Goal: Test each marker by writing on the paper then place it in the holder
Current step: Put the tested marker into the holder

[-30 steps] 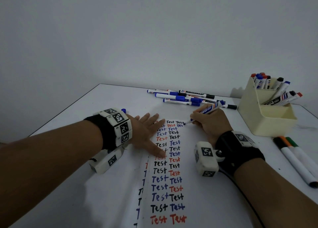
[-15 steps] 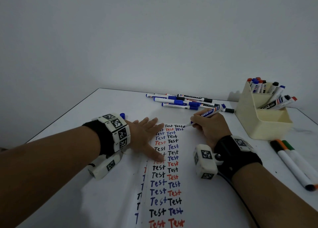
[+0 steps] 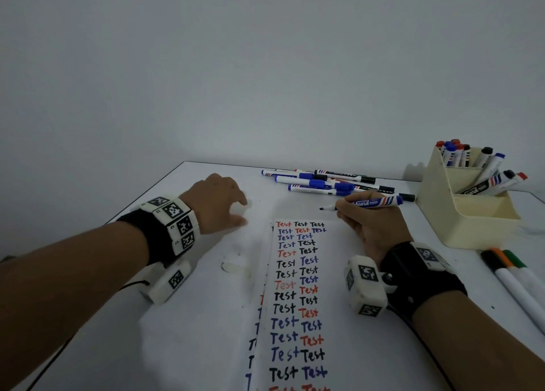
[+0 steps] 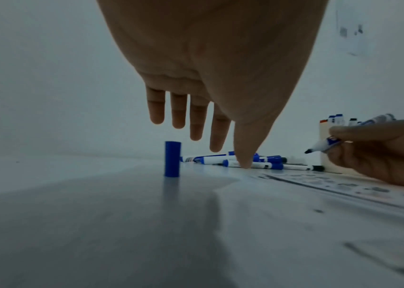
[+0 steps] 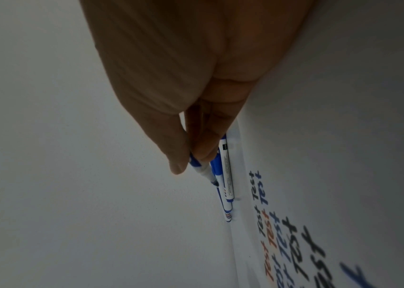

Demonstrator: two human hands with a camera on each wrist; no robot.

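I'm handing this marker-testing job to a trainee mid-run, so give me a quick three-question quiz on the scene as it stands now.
1. True or false: the marker in the right hand has its cap on.
2. Multiple choice: the blue cap near the left hand is A) lying flat, B) standing upright on the table, C) in the holder.
3. Fill in: the word repeated on the paper is ____.

Key: 1 false, the tip is bare; 2 B; 3 Test.
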